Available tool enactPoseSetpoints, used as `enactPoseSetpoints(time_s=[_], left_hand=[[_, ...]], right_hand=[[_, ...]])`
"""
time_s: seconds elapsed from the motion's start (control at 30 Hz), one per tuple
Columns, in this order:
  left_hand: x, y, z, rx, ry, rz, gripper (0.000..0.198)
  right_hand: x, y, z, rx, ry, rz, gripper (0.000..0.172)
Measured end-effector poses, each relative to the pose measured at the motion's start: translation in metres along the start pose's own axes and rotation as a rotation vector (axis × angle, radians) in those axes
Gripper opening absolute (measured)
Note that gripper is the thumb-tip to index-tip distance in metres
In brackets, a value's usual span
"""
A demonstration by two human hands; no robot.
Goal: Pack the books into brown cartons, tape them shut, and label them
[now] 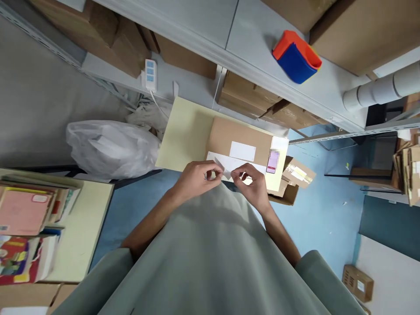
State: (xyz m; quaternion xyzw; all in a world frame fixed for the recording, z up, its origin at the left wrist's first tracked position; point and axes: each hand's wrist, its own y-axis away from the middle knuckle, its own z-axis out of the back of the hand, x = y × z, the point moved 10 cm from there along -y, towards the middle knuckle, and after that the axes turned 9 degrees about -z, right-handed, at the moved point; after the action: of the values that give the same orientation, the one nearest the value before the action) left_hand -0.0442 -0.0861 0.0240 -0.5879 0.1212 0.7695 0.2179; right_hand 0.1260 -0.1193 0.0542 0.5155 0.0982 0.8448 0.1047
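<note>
My left hand (197, 177) and my right hand (251, 183) are held close together in front of my body, both with fingers pinched on a small white piece of paper (225, 169) between them. They hover over the near edge of a pale yellow table (183, 131). On that table lie a flat brown cardboard parcel (229, 135) with a white label (242, 151), a white sheet (236, 162) and a phone (273, 161) with a lit screen.
A grey metal shelf (262, 48) holds cardboard boxes, an orange and blue object (297, 57), white rolls (380, 89) and a power strip (151, 74). A white plastic bag (111, 148) lies on the left. Books (26, 218) sit on a side table. Small boxes (357, 282) lie on the blue floor.
</note>
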Motion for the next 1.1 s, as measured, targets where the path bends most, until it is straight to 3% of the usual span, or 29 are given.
enactPoseSetpoints(time_s=[0.1, 0.2, 0.3, 0.37, 0.5, 0.6, 0.7, 0.8, 0.9, 1.0, 1.1], left_hand=[[0.043, 0.013, 0.032, -0.035, -0.093, 0.052, 0.009], [0.091, 0.026, 0.073, -0.12, -0.137, 0.153, 0.007], [0.117, 0.036, 0.099, -0.186, -0.009, 0.242, 0.014], [0.112, 0.035, 0.094, -0.149, 0.177, 0.258, 0.028], [0.063, 0.019, 0.061, -0.01, 0.409, 0.185, 0.055], [0.04, 0.008, 0.045, 0.007, 0.438, 0.146, 0.052], [0.041, 0.002, 0.039, 0.027, 0.407, 0.126, 0.043], [0.063, 0.002, 0.047, 0.03, 0.354, 0.133, 0.043], [0.101, 0.001, 0.08, -0.08, 0.237, 0.158, 0.04], [0.141, 0.003, 0.139, -0.257, 0.077, 0.244, 0.041], [0.153, -0.002, 0.196, -0.326, 0.007, 0.249, 0.042]], right_hand=[[-0.011, 0.0, -0.004, -0.09, -0.022, -0.11, 0.017], [-0.018, 0.003, 0.01, -0.227, -0.107, -0.165, 0.021], [-0.016, 0.006, 0.013, -0.277, -0.17, -0.173, 0.025], [-0.01, 0.007, 0.003, -0.256, -0.167, -0.183, 0.027], [0.004, 0.006, -0.028, -0.207, -0.151, -0.2, 0.03], [0.011, 0.005, -0.044, -0.194, -0.166, -0.2, 0.033], [0.012, 0.006, -0.049, -0.206, -0.182, -0.206, 0.034], [0.005, 0.008, -0.049, -0.221, -0.209, -0.237, 0.034], [-0.002, 0.011, -0.044, -0.259, -0.251, -0.257, 0.032], [-0.01, 0.015, -0.034, -0.324, -0.312, -0.271, 0.031], [-0.016, 0.019, -0.024, -0.377, -0.354, -0.28, 0.032]])
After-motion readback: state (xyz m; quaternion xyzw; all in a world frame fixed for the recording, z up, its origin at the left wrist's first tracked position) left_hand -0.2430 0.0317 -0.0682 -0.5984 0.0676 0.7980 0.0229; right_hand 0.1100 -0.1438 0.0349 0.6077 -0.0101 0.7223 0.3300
